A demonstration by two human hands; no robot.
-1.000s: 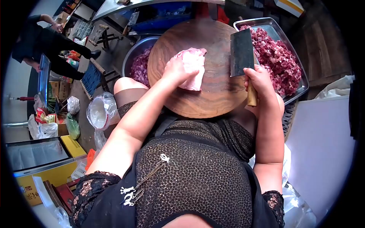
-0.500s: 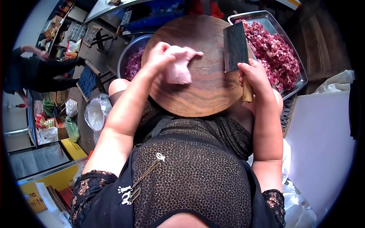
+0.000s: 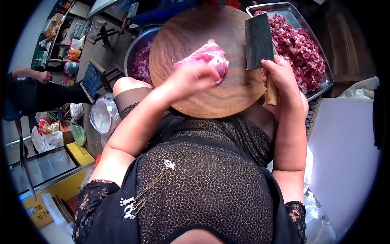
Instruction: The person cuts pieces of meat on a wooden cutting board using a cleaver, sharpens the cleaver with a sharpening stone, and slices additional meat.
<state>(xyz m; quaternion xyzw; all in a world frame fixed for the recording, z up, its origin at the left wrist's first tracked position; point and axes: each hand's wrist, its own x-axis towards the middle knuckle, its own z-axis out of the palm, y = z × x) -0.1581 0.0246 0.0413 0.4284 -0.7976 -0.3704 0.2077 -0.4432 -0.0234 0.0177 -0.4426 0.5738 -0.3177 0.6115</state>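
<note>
A piece of raw meat (image 3: 211, 56), red with pale fat, lies on the round wooden chopping block (image 3: 174, 36) in front of me. My left hand (image 3: 197, 79) is over the near edge of the meat. Its fingers are smeared by motion, so whether they grip the meat cannot be made out. In my right hand (image 3: 280, 75) is a cleaver (image 3: 259, 42), its wooden handle wrapped by my fingers. The broad dark blade points away from me, upright above the right side of the block.
Right of the block, a metal tray (image 3: 330, 79) holds a heap of chopped meat (image 3: 298, 53). A metal basin (image 3: 129, 61) with more meat stands at the left. Another person (image 3: 24, 95) is at the far left, near a blue woven stool (image 3: 94, 79). A plastic-lined bucket (image 3: 105, 116) stands beside my leg.
The meat, earlier hanging from my left hand with its pale side showing, now lies on the block, redder side visible. My left hand has moved right. The person at left has shifted.
</note>
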